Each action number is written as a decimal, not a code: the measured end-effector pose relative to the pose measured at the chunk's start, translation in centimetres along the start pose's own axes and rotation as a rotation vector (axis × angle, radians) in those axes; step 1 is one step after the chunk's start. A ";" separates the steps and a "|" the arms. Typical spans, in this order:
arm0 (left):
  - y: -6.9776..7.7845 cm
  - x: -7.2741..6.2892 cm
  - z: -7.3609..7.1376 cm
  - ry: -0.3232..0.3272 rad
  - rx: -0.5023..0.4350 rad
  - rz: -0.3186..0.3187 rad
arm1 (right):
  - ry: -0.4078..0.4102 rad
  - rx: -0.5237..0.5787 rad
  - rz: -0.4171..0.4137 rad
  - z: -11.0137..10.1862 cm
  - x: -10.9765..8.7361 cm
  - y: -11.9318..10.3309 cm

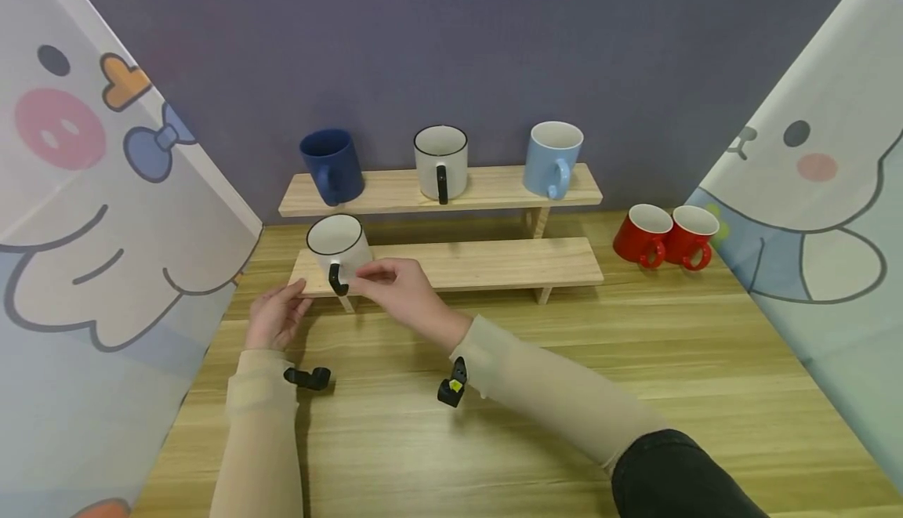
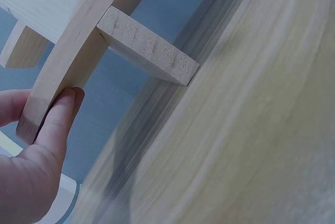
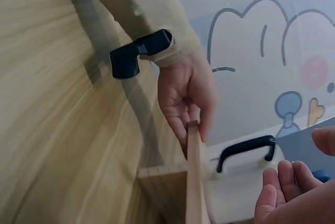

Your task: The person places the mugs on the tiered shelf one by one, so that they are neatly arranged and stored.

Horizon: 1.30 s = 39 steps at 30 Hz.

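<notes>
Two hands: the right hand [image 1: 398,287] and left hand [image 1: 277,314] flank the lower white cup [image 1: 346,245], the right one nearer to its black handle [image 1: 335,277].
Right hand: fingers bent, thumb spread from them with nothing held between in the right wrist view; fingertips are right beside the cup and handle, but whether they touch cannot be told.
Left hand: pinches the left end of the lower shelf [image 1: 487,264], its digits on both faces of the board.
Cup from right hand: to the left and slightly forward; from the left hand, to the right and forward.
Cup's stance: upright on the lower shelf, near its left end, mouth up, its long axis vertical.
Handle: on the cup's near side, toward the person, by the shelf's front edge.
Lower shelf: runs left to right, raised on legs above the wooden surface [image 1: 635,361].
Upper shelf [image 1: 384,190]: behind and higher, also running left to right, with a dark blue cup [image 1: 340,169] at left, an upper white cup [image 1: 430,169] near the middle and a light blue cup [image 1: 542,165] at right.
Red cups: two, one [image 1: 638,237] just beside the other [image 1: 684,240], upright on the surface right of the shelves, well apart from both hands.
</notes>
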<state>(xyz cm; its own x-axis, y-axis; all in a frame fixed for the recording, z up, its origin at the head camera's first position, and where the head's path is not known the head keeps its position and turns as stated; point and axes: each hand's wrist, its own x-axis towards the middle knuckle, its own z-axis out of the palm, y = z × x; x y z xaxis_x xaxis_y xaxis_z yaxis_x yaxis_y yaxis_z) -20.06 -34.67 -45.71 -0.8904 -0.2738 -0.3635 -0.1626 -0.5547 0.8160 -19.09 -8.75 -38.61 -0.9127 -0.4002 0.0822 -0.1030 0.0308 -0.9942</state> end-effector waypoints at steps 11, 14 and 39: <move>0.0 -0.2 0.1 -0.020 -0.050 0.004 | -0.015 -0.008 -0.061 -5.3 -3.3 -1.1; 0.0 -0.2 0.2 -0.020 -0.053 0.001 | 0.008 -0.023 -0.087 -7.2 -4.1 -1.0; 0.0 -0.1 0.0 -0.009 -0.049 -0.031 | 0.330 -0.180 -0.181 -24.1 -10.5 0.6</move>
<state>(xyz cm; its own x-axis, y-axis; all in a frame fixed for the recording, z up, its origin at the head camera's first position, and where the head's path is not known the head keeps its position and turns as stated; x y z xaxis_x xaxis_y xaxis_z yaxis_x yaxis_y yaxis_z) -19.97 -34.68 -45.66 -0.8893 -0.2490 -0.3837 -0.1690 -0.6006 0.7815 -19.10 17.52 -38.39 -0.9481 -0.1000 0.3017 -0.3145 0.1585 -0.9359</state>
